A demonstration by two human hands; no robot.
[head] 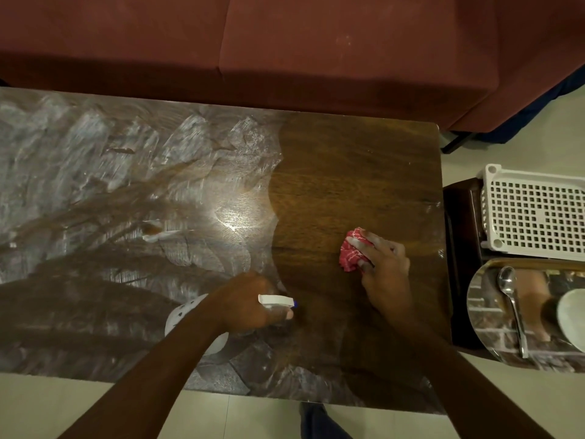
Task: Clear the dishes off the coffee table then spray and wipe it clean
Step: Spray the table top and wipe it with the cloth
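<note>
My right hand [384, 264] presses a red cloth [354, 254] flat on the table [354, 160], fingers spread over it, near the table's right edge. My left hand [250, 304] is closed around a spray bottle [275, 301] at the front part of the table, with the nozzle pointing toward the cloth. The right part of the table is dark, clean wood; the left part has white smears all over. Just beyond the table's right edge lies a shiny tray [487, 315] with a spoon [511, 299], and behind it a white basket [535, 213].
</note>
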